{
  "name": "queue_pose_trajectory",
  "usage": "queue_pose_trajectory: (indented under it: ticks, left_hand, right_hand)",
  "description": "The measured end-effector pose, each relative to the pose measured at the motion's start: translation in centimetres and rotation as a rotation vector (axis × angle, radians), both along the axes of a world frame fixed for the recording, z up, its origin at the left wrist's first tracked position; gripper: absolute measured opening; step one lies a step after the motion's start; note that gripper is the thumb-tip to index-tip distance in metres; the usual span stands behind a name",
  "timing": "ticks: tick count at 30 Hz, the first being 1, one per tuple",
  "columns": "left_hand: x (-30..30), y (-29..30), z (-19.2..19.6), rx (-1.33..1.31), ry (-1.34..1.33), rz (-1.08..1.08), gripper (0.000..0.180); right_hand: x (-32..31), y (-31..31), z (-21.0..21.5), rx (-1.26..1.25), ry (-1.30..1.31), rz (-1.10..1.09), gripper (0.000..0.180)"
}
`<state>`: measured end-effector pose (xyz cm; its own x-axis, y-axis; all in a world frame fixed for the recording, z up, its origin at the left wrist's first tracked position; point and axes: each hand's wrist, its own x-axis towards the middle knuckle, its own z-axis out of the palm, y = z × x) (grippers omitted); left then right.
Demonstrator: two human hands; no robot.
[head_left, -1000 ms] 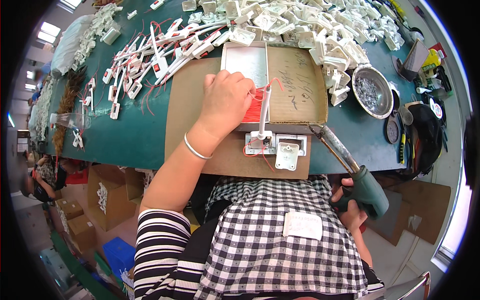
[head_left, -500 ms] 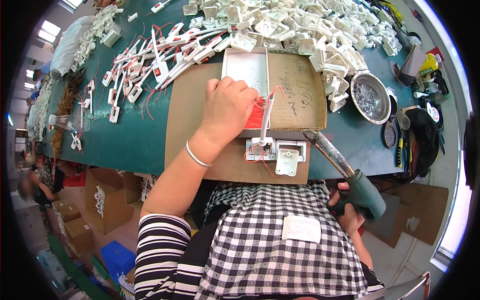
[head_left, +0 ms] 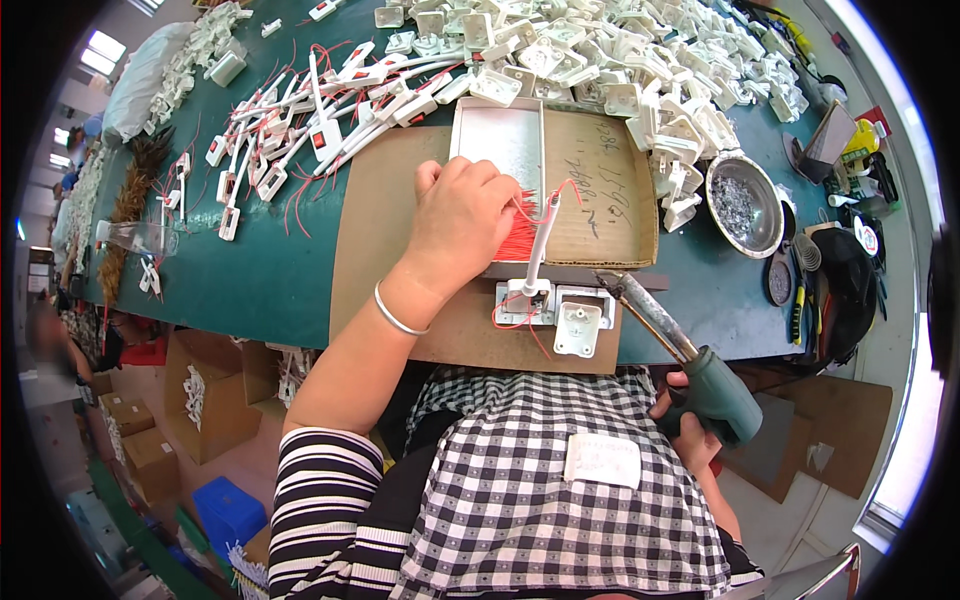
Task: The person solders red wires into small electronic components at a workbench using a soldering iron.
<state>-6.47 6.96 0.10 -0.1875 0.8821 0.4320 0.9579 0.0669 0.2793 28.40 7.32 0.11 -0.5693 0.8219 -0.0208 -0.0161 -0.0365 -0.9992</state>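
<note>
My left hand (head_left: 462,220) is closed, its fingertips down among the thin red wires (head_left: 518,238) at the near end of a white tray (head_left: 468,135). The fingers hide what exactly they pinch; a red strand runs beside them. Just right of it, a white cable (head_left: 542,245) with red wire ends stands upright from a small white housing (head_left: 524,300) in a holder. Beside that housing lies an open white plastic case (head_left: 578,330). Low on the right, my right hand (head_left: 690,430) grips the green handle of a soldering gun (head_left: 725,395), its tip near the holder.
Piled white plastic cases (head_left: 640,60) cover the back of the green table (head_left: 290,295). Finished-looking white switch pieces with red wires (head_left: 325,135) lie at left. A cardboard tray (head_left: 600,240) adjoins the white one. A metal bowl (head_left: 745,240) and tools stand at right.
The view has shifted slightly. The soldering gun and my right hand have moved a little to the left; my left hand stays at the red wires.
</note>
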Motion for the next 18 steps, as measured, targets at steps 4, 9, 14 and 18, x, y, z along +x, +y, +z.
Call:
queue_pose_trajectory:
  ticks: [4, 9, 14, 18]
  left_hand:
    - [-0.2, -0.1, -0.2, 0.050, -0.071, -0.021, 0.009]
    - [-0.1, -1.6, 1.4, 0.143, -0.113, 0.036, 0.007]
    - [3.5, -6.3, 2.4, 0.316, -0.205, -0.030, 0.014]
    - [6.7, -7.4, 0.9, 0.231, -0.187, -0.103, 0.025]
  right_hand:
    - [0.2, 0.5, 0.2, -0.036, -0.021, 0.086, 0.053]
    - [0.3, 0.1, 0.1, -0.034, -0.050, 0.076, 0.052]
    - [1.6, 0.2, -1.4, -0.031, -0.015, 0.040, 0.044]
    - [2.4, 1.0, -2.0, 0.035, -0.113, 0.206, 0.047]
